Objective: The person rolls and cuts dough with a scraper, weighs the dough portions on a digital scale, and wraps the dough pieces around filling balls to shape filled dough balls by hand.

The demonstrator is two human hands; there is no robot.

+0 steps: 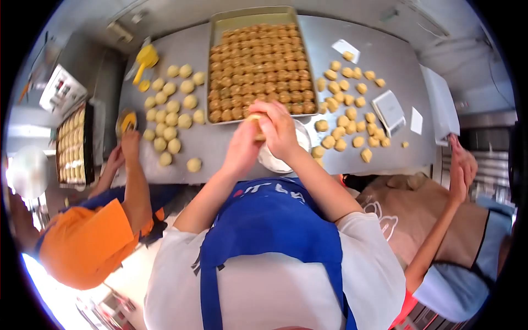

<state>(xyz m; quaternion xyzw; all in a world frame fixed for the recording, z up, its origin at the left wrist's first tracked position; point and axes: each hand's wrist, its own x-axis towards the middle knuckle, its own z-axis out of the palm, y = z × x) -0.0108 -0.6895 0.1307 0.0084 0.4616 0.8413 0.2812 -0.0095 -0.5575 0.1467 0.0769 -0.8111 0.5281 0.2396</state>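
A piece of pale yellow dough (257,117) is held between my two hands above the table's front middle. My left hand (243,144) is closed around it from the left and below. From the right, my right hand (279,131) cups over it with bent fingers, hiding most of the dough. Under my right hand and wrist stands a bowl of white flour (273,161), partly covered from view. Just beyond my hands lies a large metal tray (250,18) filled with rows of brown filling balls (261,71).
Smooth dough balls (172,119) lie to the left, rougher dough pieces (339,131) to the right beside a white scale (389,111). A co-worker's hand (130,142) is at a small bowl (127,120) on the left. Another person's hands (463,168) are at the right.
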